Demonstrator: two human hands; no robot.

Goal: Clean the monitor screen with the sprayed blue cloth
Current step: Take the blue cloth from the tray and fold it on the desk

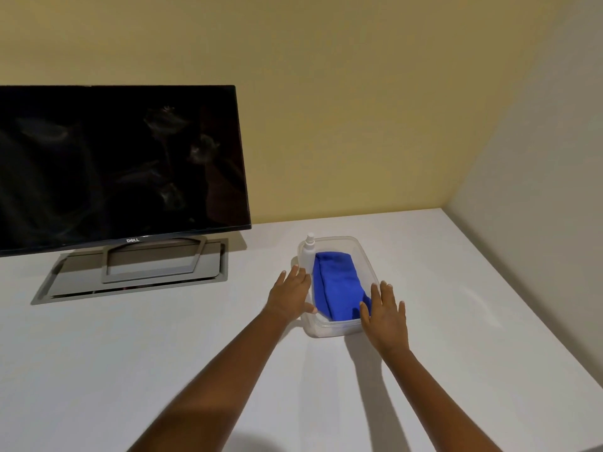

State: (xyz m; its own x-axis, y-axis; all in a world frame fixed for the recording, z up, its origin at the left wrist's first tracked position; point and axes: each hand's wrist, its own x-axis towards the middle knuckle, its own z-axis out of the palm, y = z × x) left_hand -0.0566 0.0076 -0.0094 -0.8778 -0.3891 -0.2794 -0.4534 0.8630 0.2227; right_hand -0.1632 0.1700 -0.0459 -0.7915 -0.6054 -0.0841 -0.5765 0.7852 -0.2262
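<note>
A folded blue cloth lies inside a clear plastic container on the white table. A small white spray bottle stands in the container's far left corner. My left hand rests flat against the container's left side. My right hand presses against its near right corner, thumb over the rim. Both hands have their fingers spread along the walls. The black monitor stands at the left with smudges on its dark screen.
The monitor's grey stand sits on a grey cable hatch in the white table. A yellow wall rises behind and a pale wall at the right. The table's right edge runs diagonally at the lower right.
</note>
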